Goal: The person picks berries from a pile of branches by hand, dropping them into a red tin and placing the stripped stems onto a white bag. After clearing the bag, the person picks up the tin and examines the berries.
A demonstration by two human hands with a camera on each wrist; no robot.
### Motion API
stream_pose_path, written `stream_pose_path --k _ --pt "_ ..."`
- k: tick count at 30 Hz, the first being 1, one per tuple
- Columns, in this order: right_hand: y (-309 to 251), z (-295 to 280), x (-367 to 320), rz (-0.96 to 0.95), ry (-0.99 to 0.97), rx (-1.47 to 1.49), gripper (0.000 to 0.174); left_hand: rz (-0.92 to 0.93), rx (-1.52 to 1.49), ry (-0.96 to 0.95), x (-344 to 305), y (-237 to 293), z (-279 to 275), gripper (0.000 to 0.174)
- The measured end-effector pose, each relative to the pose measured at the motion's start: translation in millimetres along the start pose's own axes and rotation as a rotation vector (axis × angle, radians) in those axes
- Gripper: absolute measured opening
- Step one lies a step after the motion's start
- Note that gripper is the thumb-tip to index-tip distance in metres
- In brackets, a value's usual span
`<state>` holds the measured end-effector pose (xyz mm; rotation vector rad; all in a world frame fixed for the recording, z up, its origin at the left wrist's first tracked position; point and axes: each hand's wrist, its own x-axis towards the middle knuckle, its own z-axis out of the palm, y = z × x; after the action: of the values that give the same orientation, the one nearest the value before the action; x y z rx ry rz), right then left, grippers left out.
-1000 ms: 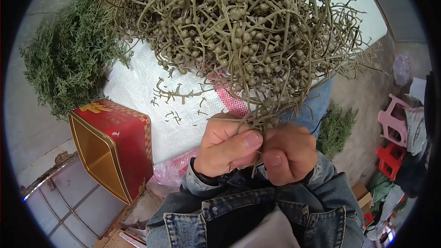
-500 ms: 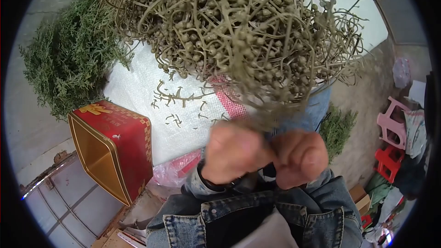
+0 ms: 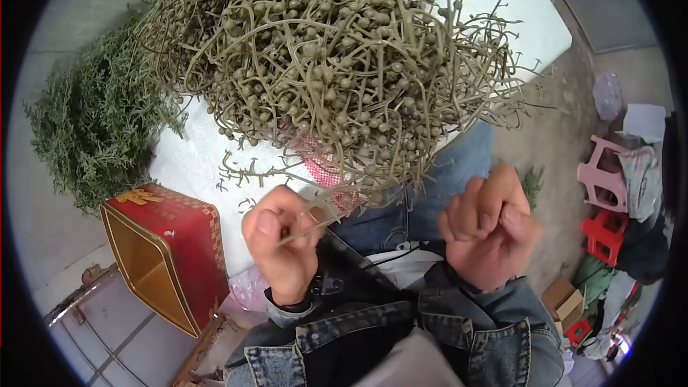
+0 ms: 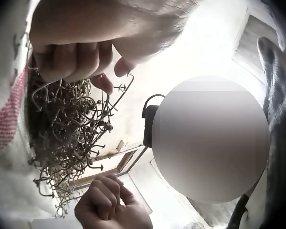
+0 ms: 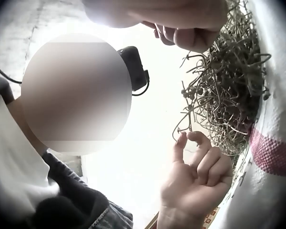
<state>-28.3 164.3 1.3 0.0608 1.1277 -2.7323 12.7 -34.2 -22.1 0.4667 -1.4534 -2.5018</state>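
A large heap of brownish-green stems with round knobs [image 3: 337,64] lies on a white woven sack [image 3: 193,161]. At its near edge, my left hand [image 3: 287,247] pinches a thin stem between thumb and index finger, with the other fingers curled. The right wrist view shows that left hand [image 5: 195,188] from the palm side, at the tip of the stem. Off to the right, my right hand [image 3: 491,233] is raised with curled fingers, its thumb close to the index finger; nothing shows in it. In the left wrist view, the right hand [image 4: 112,205] is also curled.
A red tin [image 3: 179,244] lies on its side at the left, its gold opening facing out. Green leafy sprigs [image 3: 93,115] lie behind it. Small stem pieces rest on the sack. At the right are a pink stool [image 3: 602,175], a red stool [image 3: 604,236] and a cardboard box [image 3: 562,301].
My hands were together at the heap's near edge; now they are apart, left hand to the left, right hand to the right. The head view has shifted slightly.
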Motion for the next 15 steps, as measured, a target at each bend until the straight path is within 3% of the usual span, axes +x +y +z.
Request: stream_pose_path --k 2,6,11,14,15 --pt "-2.6 -6.1 7.0 0.039 -0.012 -0.029 0.027 0.012 -0.027 0.155 2.6 6.4 3.8 0.034" --pt "-5.2 -16.0 10.1 0.071 -0.038 -0.051 0.026 0.142 0.132 0.265 3.1 10.2 10.9 0.027" --pt "0.1 -21.1 6.6 0.078 -0.059 0.005 0.030 0.372 0.203 0.230 -6.2 13.4 8.3 0.019" --pt "1.9 -17.0 -1.5 0.082 -0.137 -0.140 0.035 0.853 0.691 0.400 -13.4 16.4 20.3 0.028" --pt "1.2 -15.4 -2.8 0.077 -0.170 -0.228 0.038 0.864 0.706 0.403 -14.7 25.3 26.7 0.028"
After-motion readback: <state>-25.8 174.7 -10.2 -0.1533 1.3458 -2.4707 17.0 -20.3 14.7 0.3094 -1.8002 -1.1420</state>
